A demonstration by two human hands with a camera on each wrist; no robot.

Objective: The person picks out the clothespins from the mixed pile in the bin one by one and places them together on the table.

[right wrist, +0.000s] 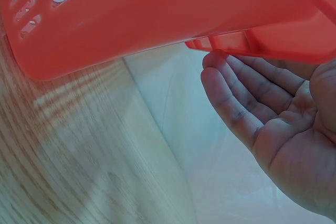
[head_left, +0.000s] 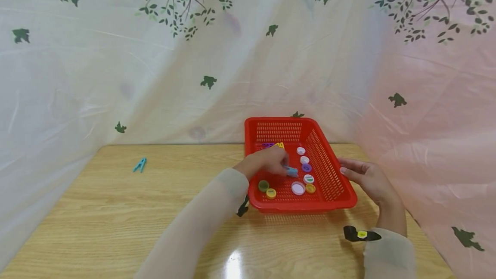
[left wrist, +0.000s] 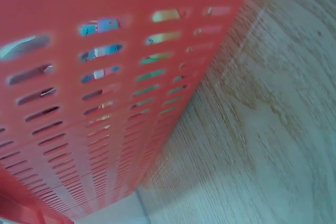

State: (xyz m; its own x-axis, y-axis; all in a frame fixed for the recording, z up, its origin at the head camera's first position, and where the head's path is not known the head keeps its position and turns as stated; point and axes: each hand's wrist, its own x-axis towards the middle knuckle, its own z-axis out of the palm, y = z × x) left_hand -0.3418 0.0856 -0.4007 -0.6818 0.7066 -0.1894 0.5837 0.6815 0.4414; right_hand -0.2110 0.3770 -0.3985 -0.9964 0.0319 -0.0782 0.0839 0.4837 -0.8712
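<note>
A red plastic basket with slotted walls stands on the table, its floor dotted with small lids. My left hand reaches down inside it and pinches a light-blue clothespin; the fingertips are partly hidden. Purple and yellow clothespins lie behind that hand. On the basket's right side, my right hand holds the rim, thumb at the top edge and fingers beneath. The right wrist view shows those fingers under the rim. Only the basket's outer wall and the table show in the left wrist view.
Another light-blue clothespin lies on the wooden table at the left. Within the basket, a white lid, a yellow lid, a green lid and several others are spread out. A leaf-printed curtain hangs behind.
</note>
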